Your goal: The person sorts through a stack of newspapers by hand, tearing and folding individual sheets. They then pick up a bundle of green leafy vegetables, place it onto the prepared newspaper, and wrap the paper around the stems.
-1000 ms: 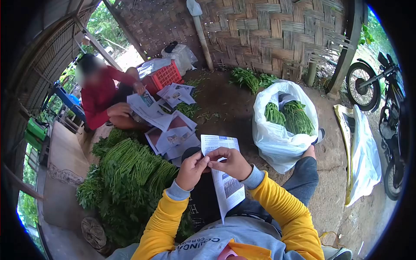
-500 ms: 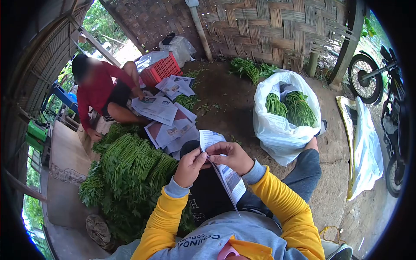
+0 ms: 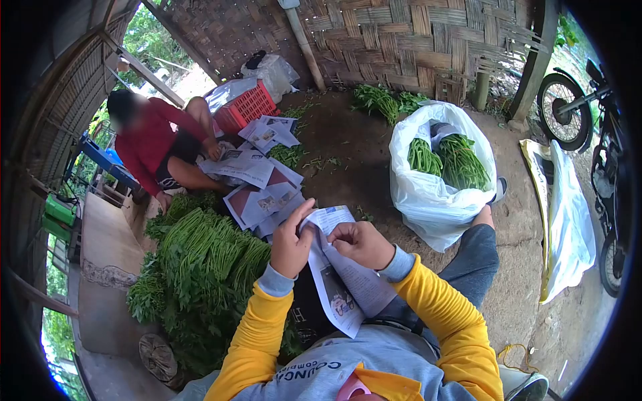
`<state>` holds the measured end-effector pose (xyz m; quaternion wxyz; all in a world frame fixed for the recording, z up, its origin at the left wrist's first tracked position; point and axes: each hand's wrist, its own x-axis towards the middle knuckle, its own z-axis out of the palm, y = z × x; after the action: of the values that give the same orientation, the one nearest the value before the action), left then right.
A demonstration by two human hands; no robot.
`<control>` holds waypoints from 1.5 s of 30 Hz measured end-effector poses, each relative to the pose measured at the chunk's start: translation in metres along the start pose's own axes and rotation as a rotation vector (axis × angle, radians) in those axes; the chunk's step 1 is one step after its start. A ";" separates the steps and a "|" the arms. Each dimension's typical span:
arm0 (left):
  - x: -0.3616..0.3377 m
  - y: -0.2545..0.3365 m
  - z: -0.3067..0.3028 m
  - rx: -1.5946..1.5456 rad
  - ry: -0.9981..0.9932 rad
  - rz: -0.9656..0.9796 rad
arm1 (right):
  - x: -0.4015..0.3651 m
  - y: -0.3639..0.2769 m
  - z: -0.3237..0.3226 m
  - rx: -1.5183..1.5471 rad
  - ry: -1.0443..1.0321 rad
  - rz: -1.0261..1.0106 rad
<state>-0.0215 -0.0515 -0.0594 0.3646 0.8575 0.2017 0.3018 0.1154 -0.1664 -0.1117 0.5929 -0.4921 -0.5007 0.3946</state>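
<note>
Over my lap I hold a sheet of newspaper [image 3: 336, 294], partly folded and hanging down toward my waist. My left hand [image 3: 291, 242] pinches its upper left edge between thumb and fingers. At the upper right part of the sheet, my right hand [image 3: 363, 243] grips the paper with curled fingers. Left of my lap lies a big heap of leafy green bundles [image 3: 207, 247], stems toward the top. More newspaper sheets [image 3: 264, 200] lie spread on the floor just beyond my hands.
A co-worker in a red top [image 3: 150, 130] sits at the far left, one hand at the heap. At right stands a white plastic bag [image 3: 428, 207] holding wrapped greens. A red crate [image 3: 247, 107], loose greens [image 3: 378, 103] and a motorcycle [image 3: 602, 174] are farther off.
The newspaper has gone from a narrow fold to opened out wider, its layers spread apart. My left hand has risen slightly, and my hands have shifted a little.
</note>
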 end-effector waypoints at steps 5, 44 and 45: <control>0.013 -0.001 -0.010 0.205 -0.089 0.171 | -0.006 -0.019 -0.046 -0.349 0.104 -0.100; 0.047 0.053 -0.014 0.200 -0.784 0.505 | -0.033 -0.073 -0.034 -1.028 0.042 -0.453; 0.047 0.046 -0.015 0.102 -0.785 0.454 | -0.035 -0.077 -0.035 -0.992 0.036 -0.435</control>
<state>0.0088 -0.0478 0.0009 0.2954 0.9463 -0.1303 0.0157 0.1410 -0.2225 -0.0445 0.3658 -0.6046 -0.7070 -0.0296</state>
